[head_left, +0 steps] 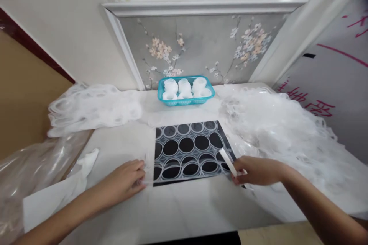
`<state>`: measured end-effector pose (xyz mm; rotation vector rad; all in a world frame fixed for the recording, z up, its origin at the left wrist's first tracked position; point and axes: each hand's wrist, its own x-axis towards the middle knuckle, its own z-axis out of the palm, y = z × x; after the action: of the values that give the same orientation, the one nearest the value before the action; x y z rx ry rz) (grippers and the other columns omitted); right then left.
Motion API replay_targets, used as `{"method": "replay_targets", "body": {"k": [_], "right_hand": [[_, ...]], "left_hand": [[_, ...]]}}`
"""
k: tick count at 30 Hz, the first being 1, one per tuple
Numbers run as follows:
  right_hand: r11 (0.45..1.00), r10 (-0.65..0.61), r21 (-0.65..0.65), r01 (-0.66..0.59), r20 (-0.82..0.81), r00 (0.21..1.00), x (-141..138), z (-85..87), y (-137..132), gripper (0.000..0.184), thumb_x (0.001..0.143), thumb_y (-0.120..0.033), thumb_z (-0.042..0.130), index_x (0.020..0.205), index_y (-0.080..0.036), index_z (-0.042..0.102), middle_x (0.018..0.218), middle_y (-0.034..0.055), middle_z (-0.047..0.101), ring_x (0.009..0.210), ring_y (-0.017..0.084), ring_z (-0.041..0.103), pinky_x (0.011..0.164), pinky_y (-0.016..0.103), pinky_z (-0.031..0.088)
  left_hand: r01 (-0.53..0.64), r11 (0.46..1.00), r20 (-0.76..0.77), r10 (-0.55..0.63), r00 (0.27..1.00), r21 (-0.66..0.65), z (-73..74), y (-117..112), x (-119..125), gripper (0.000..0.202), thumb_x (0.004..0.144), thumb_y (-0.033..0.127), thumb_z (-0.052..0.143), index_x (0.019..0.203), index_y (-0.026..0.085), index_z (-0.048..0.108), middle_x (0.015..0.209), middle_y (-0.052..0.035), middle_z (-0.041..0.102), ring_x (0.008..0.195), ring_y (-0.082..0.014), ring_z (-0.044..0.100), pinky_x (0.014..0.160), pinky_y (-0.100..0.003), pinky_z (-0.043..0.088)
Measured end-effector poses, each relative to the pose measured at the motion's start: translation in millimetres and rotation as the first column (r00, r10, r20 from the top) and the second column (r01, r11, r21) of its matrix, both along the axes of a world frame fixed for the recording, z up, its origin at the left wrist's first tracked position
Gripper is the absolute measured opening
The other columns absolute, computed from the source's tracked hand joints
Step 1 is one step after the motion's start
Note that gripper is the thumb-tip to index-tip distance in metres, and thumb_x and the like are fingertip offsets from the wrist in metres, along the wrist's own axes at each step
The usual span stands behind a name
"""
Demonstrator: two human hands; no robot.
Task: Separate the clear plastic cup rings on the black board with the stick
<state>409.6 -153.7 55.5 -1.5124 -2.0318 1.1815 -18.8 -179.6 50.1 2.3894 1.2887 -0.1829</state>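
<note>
A black rectangular mat (187, 144) lies on the white table. Over it is a translucent plastic sheet (186, 158) with rows of round holes, which show black. At its near left corner my left hand (130, 178) has its fingers closed on the sheet's edge. My right hand (254, 170), beside the mat's right edge, grips a flat white strip (228, 162) that slants up and left over the sheet. Whether those fingers also pinch the sheet's edge, I cannot tell.
A blue plastic tray (186, 101) with several stacks of white rings (184, 85) stands against the wall. Translucent holed sheets (97, 107) are piled at the back left. A large tangled heap of clear plastic (276, 126) covers the right side. Clear film (34, 172) hangs at the left.
</note>
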Motion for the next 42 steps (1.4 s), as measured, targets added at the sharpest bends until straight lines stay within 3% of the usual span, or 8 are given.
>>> {"method": "replay_targets", "body": {"k": [3, 6, 11, 14, 18, 26, 35, 42], "right_hand": [[0.976, 0.218, -0.057, -0.210, 0.205, 0.954, 9.7, 38.2, 16.0, 0.020, 0.078, -0.037, 0.064, 0.065, -0.023, 0.071, 0.067, 0.0028, 0.070, 0.058, 0.014, 0.060, 0.055, 0.025, 0.042], [0.949, -0.119, 0.314, 0.021, 0.297, 0.947, 20.1, 94.0, 29.9, 0.026, 0.081, -0.044, 0.060, 0.075, -0.022, 0.072, 0.082, 0.0060, 0.074, 0.064, 0.015, 0.061, 0.060, 0.028, 0.044], [0.644, -0.495, 0.746, 0.166, 0.242, 0.834, 9.1, 173.2, 18.5, 0.029, 0.084, -0.043, 0.058, 0.084, -0.018, 0.073, 0.092, 0.0093, 0.074, 0.060, 0.012, 0.055, 0.059, 0.029, 0.041], [0.484, -0.537, 0.862, 0.152, 0.155, 0.829, 0.0, 193.9, -2.5, 0.031, 0.086, -0.045, 0.056, 0.096, -0.020, 0.072, 0.086, 0.0074, 0.073, 0.060, 0.011, 0.054, 0.060, 0.028, 0.040], [0.430, -0.540, 0.892, 0.139, 0.131, 0.831, 3.4, 195.0, -21.5, 0.031, 0.087, -0.045, 0.056, 0.097, -0.021, 0.072, 0.081, 0.0053, 0.071, 0.059, 0.010, 0.052, 0.059, 0.027, 0.038], [0.605, -0.553, 0.790, 0.094, 0.333, 0.764, 3.5, 158.8, 31.4, 0.026, 0.086, -0.033, 0.056, 0.079, -0.013, 0.070, 0.072, 0.0100, 0.068, 0.063, 0.017, 0.056, 0.062, 0.029, 0.037], [0.745, -0.436, 0.627, 0.228, 0.199, 0.878, -15.7, 70.9, 143.1, 0.028, 0.085, -0.033, 0.054, 0.089, -0.011, 0.072, 0.076, 0.0078, 0.069, 0.071, 0.020, 0.062, 0.064, 0.029, 0.042], [0.792, -0.196, 0.591, 0.154, 0.007, 0.981, -69.8, -0.8, 124.3, 0.018, 0.084, -0.028, 0.057, 0.083, -0.017, 0.072, 0.102, 0.0106, 0.070, 0.106, 0.025, 0.059, 0.091, 0.038, 0.043]], "left_hand": [[0.029, 0.975, 0.000, -0.030, 1.000, 0.220, 31.5, 20.3, -9.8, 0.031, 0.089, 0.038, 0.040, 0.069, 0.021, 0.057, 0.080, -0.0067, 0.056, 0.075, -0.0207, 0.051, 0.071, -0.036, 0.039], [-0.074, 0.849, 0.099, 0.025, 0.995, 0.523, 87.3, 51.2, -18.4, 0.035, 0.090, 0.042, 0.037, 0.068, 0.022, 0.055, 0.076, -0.0049, 0.052, 0.072, -0.0193, 0.048, 0.071, -0.034, 0.037], [-0.171, 0.700, 0.235, 0.004, 0.972, 0.693, 173.4, 79.2, -14.2, 0.038, 0.089, 0.047, 0.039, 0.069, 0.017, 0.052, 0.077, 0.0029, 0.045, 0.072, -0.0084, 0.045, 0.071, -0.022, 0.033], [-0.296, 0.656, 0.311, 0.097, 0.945, 0.695, 203.6, 68.0, -2.7, 0.047, 0.083, 0.056, 0.037, 0.069, 0.013, 0.050, 0.077, 0.0063, 0.042, 0.071, -0.0027, 0.041, 0.072, -0.019, 0.028], [-0.371, 0.650, 0.348, 0.171, 0.922, 0.663, 218.8, 44.1, 7.2, 0.051, 0.082, 0.054, 0.030, 0.067, 0.008, 0.048, 0.078, 0.0072, 0.038, 0.071, 0.0009, 0.035, 0.075, -0.022, 0.024], [-0.316, 0.854, 0.353, 0.169, 0.920, 0.415, 177.5, 81.9, 8.1, 0.047, 0.077, 0.060, 0.048, 0.059, 0.017, 0.042, 0.067, 0.0035, 0.045, 0.061, -0.0074, 0.040, 0.057, -0.020, 0.030], [-0.367, 0.900, 0.436, 0.240, 0.868, 0.235, 97.0, 176.3, 9.7, 0.035, 0.079, 0.053, 0.051, 0.069, 0.020, 0.055, 0.059, 0.0035, 0.035, 0.054, -0.0106, 0.035, 0.052, -0.023, 0.029], [-0.349, 0.822, 0.212, 0.281, 0.936, 0.450, 15.7, 123.7, 18.2, 0.052, 0.086, 0.050, 0.048, 0.131, 0.025, 0.053, 0.092, -0.0043, 0.047, 0.078, -0.0177, 0.051, 0.076, -0.029, 0.042]]}}
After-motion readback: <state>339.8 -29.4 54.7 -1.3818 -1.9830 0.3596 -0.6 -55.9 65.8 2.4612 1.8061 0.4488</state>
